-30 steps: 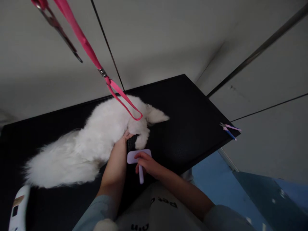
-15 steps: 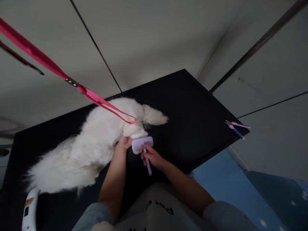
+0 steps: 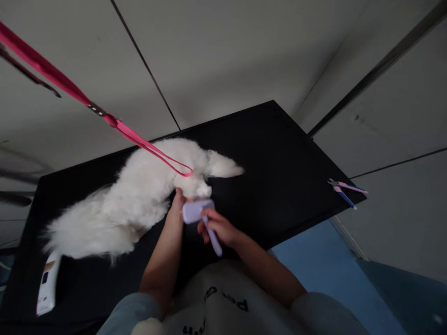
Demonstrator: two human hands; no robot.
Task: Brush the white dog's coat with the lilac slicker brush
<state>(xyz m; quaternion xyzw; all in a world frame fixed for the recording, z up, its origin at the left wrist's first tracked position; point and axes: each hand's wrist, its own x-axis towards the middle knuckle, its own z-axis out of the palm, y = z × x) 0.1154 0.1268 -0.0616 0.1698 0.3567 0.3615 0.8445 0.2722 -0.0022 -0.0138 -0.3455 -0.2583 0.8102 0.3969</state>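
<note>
A white, long-haired dog [image 3: 146, 179] lies stretched over a black table. My left hand [image 3: 179, 199] holds a furry part of it near its right end, thumb against the fur; the brush and the coat hide most of those fingers, and which body part this is I cannot tell. My right hand [image 3: 220, 227] is closed round the handle of a lilac slicker brush [image 3: 195, 211]. The brush's head lies just in front of my left hand, its back facing up. Whether its bristles touch fur is hidden.
A pink grooming loop [image 3: 139, 141] hangs down across the dog. At the table's [image 3: 265, 153] right corner lie nail clippers [image 3: 344, 190] with pink and blue handles. A white clipper-like device [image 3: 48, 284] rests at the left, by the dog's fur. Behind is a pale wall [image 3: 223, 56].
The brush has shifted slightly left and nearer my left wrist, off the fur tip it covered before. My left hand has moved up a little. The view has shifted slightly.
</note>
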